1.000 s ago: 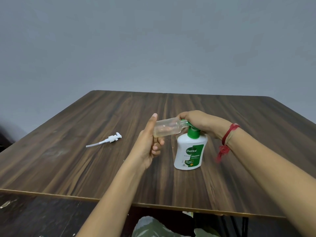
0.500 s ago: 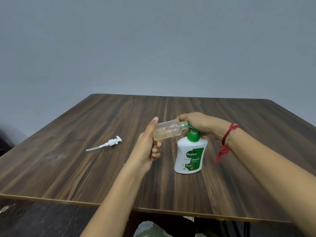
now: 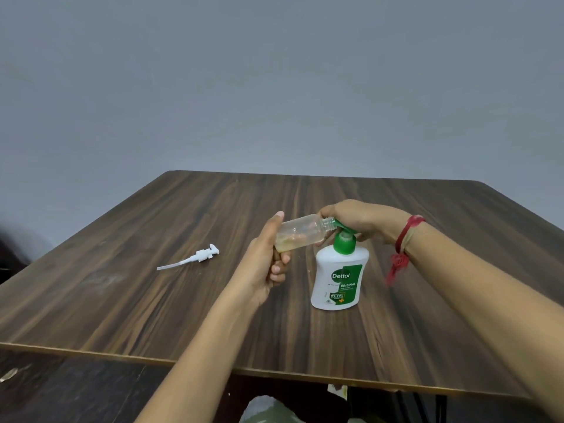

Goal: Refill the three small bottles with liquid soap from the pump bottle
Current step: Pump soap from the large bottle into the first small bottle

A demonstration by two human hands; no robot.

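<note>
Gripping the small bottle (image 3: 300,232) by its base, the left hand (image 3: 268,264) holds it almost on its side, mouth at the green spout of the pump bottle (image 3: 337,279), which stands near the middle of the bench (image 3: 122,300). The right hand (image 3: 363,219) curls over the pump top. A loose white pump (image 3: 198,257) lies toward the left edge.

The pump bottle (image 3: 337,282) stands upright on the desk (image 3: 122,300), near the middle and a little to the right. The right hand (image 3: 363,221) lies over its top, with the fingers curled around the head. Just left of this top, the small bottle (image 3: 300,232) is above the desk, almost on its side. Its mouth is at the spout and the left hand (image 3: 268,264) grips its base. Well apart to the left, a loose pump (image 3: 200,256) lies flat on the desk.
</note>
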